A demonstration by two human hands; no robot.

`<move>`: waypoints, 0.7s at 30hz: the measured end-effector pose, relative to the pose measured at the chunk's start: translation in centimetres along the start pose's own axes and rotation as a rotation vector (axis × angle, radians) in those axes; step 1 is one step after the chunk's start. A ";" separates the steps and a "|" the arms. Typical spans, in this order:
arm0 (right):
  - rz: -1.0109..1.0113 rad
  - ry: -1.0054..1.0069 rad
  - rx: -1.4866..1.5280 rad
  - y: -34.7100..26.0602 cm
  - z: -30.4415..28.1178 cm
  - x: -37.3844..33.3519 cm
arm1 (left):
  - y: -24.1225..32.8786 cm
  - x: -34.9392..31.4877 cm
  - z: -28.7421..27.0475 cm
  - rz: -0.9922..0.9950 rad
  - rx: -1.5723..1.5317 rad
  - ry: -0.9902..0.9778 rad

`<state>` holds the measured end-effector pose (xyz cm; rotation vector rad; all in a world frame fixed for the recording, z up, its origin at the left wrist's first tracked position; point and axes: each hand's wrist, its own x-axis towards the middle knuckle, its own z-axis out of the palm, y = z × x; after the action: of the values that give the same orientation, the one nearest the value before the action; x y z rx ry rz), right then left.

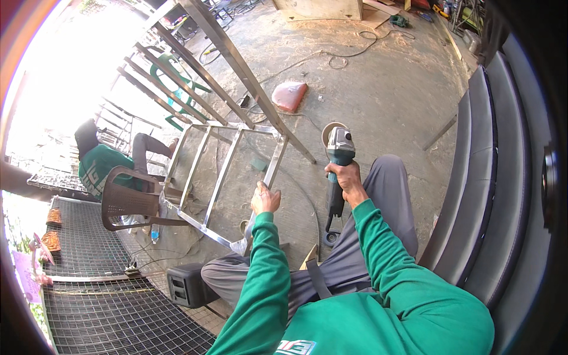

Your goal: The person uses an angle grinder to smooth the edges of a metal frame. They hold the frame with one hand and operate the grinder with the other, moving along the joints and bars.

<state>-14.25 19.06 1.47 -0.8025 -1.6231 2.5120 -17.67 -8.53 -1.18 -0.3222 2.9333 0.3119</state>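
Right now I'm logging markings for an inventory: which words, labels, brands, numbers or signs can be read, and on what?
Wearer's green shirt: white chest lettering, cut off below; not copied here.
Co-worker's green shirt: pale lettering; not copied here.
Lilac sheet at left: marks too small to read.
Grinder in the right hand: no readable text.

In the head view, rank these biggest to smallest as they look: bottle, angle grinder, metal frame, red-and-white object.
1. Metal frame, clearly largest
2. Angle grinder
3. Red-and-white object
4. Bottle
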 end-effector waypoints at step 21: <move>0.244 -0.144 0.147 -3.2 3.9 3.3 | 1.6 -5.4 -1.0 0.119 0.073 -0.055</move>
<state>-19.58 18.20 4.19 -0.8687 -1.4337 2.8796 -13.00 -6.22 1.07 -0.1269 2.9067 0.2247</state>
